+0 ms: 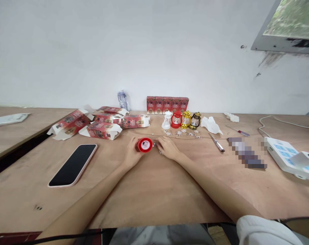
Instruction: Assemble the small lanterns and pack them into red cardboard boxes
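probably red lantern (145,145) in left fingers (133,142)

Bright scene, soft even light; you see pale wall (93,51) evenly lit. Daylight in window (294,18) at upper right, greenery smeared; other sources you cannot tell. Soft, faint shadows beside your forearms (215,187) on wooden table (169,197). Small highlights on gold lantern (186,120). Wide lens stretches power strip (280,153) near edge. Print blurred on held red lantern (145,145); tiny metal bits by your right hand (168,147) indistinct. Mosaic blocks over dark flat object (246,153).
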A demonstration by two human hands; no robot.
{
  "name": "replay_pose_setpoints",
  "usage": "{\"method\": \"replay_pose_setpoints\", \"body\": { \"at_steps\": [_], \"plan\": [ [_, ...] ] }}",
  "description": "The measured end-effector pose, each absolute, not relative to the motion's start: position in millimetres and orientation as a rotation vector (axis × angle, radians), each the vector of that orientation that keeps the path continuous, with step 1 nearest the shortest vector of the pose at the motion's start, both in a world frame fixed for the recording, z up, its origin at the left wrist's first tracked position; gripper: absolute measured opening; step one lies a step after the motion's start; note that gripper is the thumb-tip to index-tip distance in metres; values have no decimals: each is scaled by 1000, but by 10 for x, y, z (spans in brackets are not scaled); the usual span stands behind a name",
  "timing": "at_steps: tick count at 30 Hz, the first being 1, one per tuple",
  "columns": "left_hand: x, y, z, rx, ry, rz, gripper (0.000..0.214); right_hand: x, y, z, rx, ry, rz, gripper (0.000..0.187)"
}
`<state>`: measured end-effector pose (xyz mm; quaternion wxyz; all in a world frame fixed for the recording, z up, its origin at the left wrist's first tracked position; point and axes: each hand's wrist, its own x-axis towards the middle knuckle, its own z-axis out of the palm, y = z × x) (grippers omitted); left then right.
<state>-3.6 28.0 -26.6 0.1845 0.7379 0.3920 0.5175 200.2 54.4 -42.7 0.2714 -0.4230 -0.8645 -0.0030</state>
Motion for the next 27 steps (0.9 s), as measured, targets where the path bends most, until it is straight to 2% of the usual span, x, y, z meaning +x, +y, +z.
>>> {"method": "replay_pose_setpoints", "body": {
  "at_steps": [9,17,27],
  "plan": [
    [-39,288,-269,2073,1084,1443,29,1998,558,-437,-1149,-2315,35,15],
    [-44,304,-300,2032,1089,1469,30,2005,555,-455,-1037,-2201,168,20],
    [2,235,-270,2192,1149,1413,34,1803,321,-389,-745,-1661,-149,5]
  ]
}}
